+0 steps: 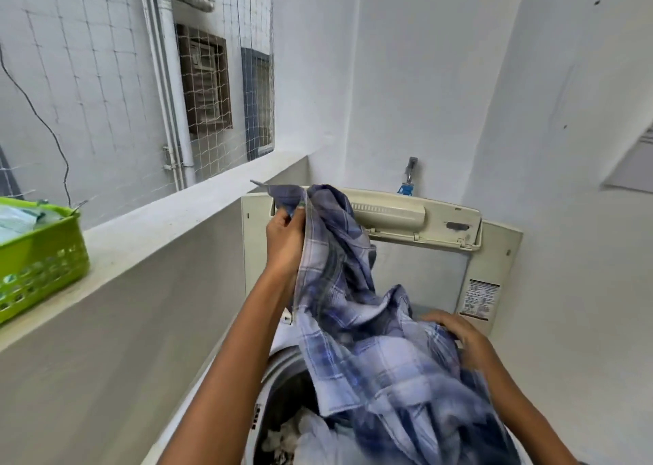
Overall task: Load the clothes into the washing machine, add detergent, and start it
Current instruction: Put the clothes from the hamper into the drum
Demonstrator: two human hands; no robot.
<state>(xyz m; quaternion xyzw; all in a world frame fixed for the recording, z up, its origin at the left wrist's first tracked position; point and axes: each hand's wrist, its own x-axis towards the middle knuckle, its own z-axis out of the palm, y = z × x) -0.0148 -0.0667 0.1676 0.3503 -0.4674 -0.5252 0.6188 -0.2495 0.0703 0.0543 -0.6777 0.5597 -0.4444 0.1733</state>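
Here, crumpled plaid cloth (pixel 357 326), gripped above round drum (pixel 282 390)

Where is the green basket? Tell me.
In the head view the green basket sits at far left on the ledge, left of the washing machine.

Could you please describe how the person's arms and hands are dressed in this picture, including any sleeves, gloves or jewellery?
The left hand and the right hand are bare: no gloves, and no rings, watch or bracelets that show. Both forearms are uncovered as far as the bottom edge of the picture, so no sleeve comes into view.
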